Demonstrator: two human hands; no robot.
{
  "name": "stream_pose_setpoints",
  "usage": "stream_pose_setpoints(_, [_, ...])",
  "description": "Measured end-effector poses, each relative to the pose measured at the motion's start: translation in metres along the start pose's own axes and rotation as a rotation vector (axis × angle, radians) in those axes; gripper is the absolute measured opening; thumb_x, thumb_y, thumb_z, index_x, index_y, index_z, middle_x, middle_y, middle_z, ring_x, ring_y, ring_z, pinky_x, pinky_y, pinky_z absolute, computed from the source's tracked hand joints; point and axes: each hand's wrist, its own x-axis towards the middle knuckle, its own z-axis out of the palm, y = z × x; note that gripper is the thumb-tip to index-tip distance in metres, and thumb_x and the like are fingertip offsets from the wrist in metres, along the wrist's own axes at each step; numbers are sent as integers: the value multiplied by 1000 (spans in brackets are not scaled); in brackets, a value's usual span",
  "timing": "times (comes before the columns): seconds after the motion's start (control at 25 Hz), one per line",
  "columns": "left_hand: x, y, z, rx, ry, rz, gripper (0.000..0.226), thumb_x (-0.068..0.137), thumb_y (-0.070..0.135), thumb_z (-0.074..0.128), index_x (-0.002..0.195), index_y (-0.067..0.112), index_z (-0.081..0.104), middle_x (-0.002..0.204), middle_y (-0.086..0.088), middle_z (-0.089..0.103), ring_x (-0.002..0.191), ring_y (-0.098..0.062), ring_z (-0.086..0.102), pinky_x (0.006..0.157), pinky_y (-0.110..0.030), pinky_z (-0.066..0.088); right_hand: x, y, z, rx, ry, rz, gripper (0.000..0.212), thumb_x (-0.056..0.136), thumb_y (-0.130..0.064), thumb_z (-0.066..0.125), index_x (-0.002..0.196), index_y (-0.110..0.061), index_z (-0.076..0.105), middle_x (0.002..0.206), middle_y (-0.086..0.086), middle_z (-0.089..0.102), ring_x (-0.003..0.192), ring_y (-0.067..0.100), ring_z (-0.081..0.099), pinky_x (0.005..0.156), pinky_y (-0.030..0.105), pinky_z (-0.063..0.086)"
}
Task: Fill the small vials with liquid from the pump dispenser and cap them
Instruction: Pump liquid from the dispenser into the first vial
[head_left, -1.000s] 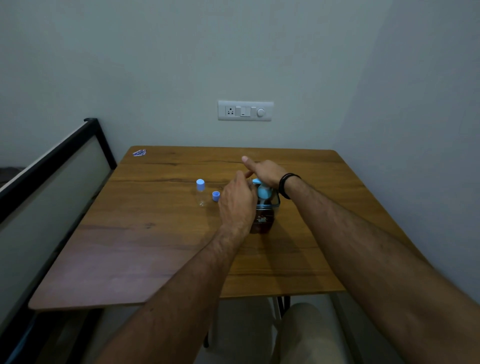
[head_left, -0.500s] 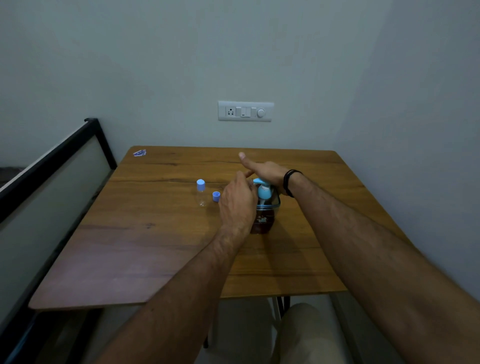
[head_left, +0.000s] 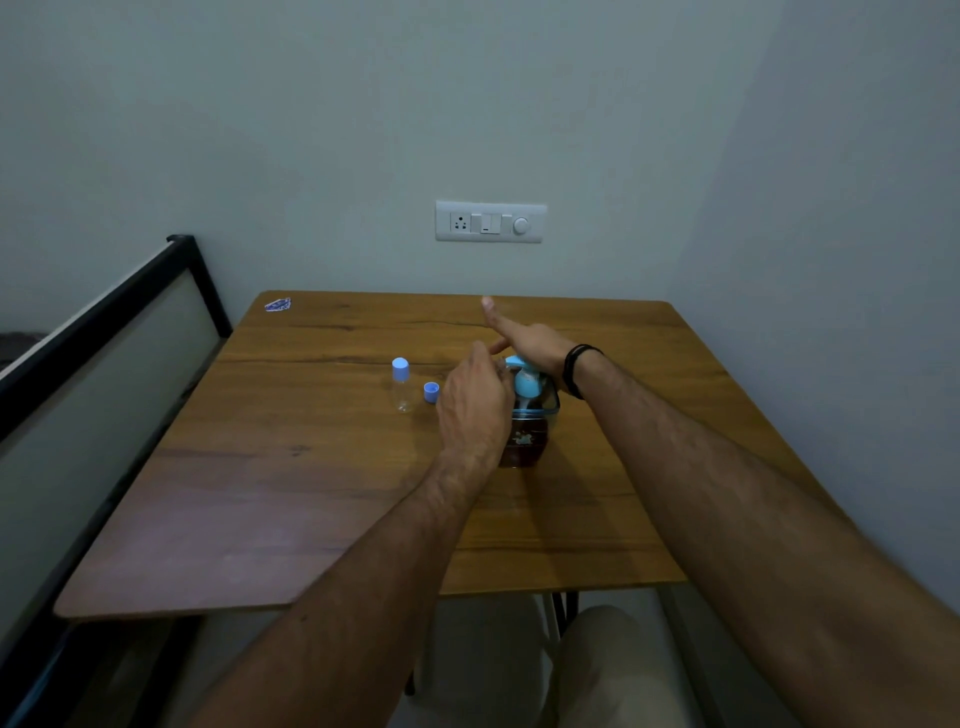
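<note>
Wooden table (head_left: 311, 493) unchanged: right hand (head_left: 530, 343), fingers now straighter, presses the pump bottle (head_left: 527, 415) mid-table, left hand (head_left: 475, 405) curled beside it, contents hidden, capped vial (head_left: 401, 387) left.

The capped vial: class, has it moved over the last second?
No. The capped vial stands left of the loose cap, same spot on the table.

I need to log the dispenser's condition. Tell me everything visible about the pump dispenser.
The pump dispenser stands upright near the middle of the wooden table. Its clear body holds dark brownish liquid and bears a small pale label; the pump head is light blue. The right hand presses flat on the pump top, while the left hand covers its spout side.
</note>
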Motion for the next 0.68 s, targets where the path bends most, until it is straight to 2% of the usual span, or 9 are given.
stream_pose_setpoints(0.08, [0, 0, 0, -4, 1, -6, 10, 106, 26, 47, 102, 17, 49, 86, 7, 52, 80, -13, 51, 66, -27, 36, 1, 1, 4, -37, 75, -38, 79, 94, -79, 34, 120, -16, 73, 141, 8, 58, 103, 20, 53, 86, 36, 39])
stream_pose_setpoints(0.16, [0, 1, 0, -14, -5, -8, 11, 106, 27, 48, 105, 16, 50, 88, 7, 53, 81, -12, 51, 67, -26, 37, 5, 3, 5, -85, 98, -47, 67, 100, -68, 37, 114, -16, 76, 139, 8, 61, 99, 19, 54, 82, 34, 39])
stream_pose_setpoints(0.2, [0, 1, -1, -15, -10, -7, 11, 105, 27, 48, 105, 16, 50, 88, 7, 53, 82, -12, 51, 67, -26, 37, 6, 2, 3, -94, 81, -42, 67, 100, -69, 37, 115, -16, 75, 140, 8, 60, 100, 20, 54, 83, 34, 40])
stream_pose_setpoints(0.36, [-1, 3, -5, 12, -12, 2, 9, 105, 25, 46, 99, 19, 45, 85, 7, 50, 79, -12, 47, 58, -24, 27, 2, 0, -4, 7, -54, 33, 95, 79, -93, 35, 130, -20, 67, 141, 5, 52, 111, 24, 54, 94, 44, 45])
stream_pose_setpoints(0.44, [-1, 4, -5, 10, -18, -7, 8, 105, 24, 45, 101, 17, 47, 84, 8, 48, 78, -11, 43, 53, -23, 24, 5, 2, -2, -11, -13, 3, 83, 89, -83, 37, 131, -18, 67, 131, -4, 54, 109, 20, 52, 92, 38, 41])
stream_pose_setpoints(0.48, [-1, 4, -6, -1, -19, -13, 9, 105, 24, 45, 104, 16, 49, 84, 8, 49, 78, -12, 44, 54, -24, 25, 6, 1, 0, -51, 29, -23, 73, 95, -75, 38, 128, -18, 69, 132, -6, 55, 109, 19, 52, 90, 35, 40])
stream_pose_setpoints(0.56, [-2, 5, -6, -18, -20, -14, 13, 105, 25, 45, 109, 14, 53, 86, 8, 51, 81, -12, 48, 59, -24, 27, 9, 2, 0, -115, 62, -42, 60, 100, -66, 40, 122, -20, 72, 143, 1, 57, 113, 21, 55, 90, 35, 42])
stream_pose_setpoints(0.6, [-2, 5, -7, -22, -22, -14, 14, 106, 25, 45, 109, 14, 53, 86, 8, 52, 80, -12, 48, 58, -23, 27, 10, 2, 0, -105, 42, -32, 63, 99, -68, 40, 123, -20, 72, 144, 2, 55, 113, 22, 56, 92, 36, 43])
stream_pose_setpoints(0.68, [-3, 6, -8, -19, -19, -10, 10, 106, 24, 45, 104, 15, 50, 83, 8, 50, 77, -11, 47, 53, -21, 25, 7, 1, -3, -21, -30, 26, 82, 87, -85, 39, 127, -20, 69, 135, 1, 55, 109, 23, 56, 95, 43, 47])
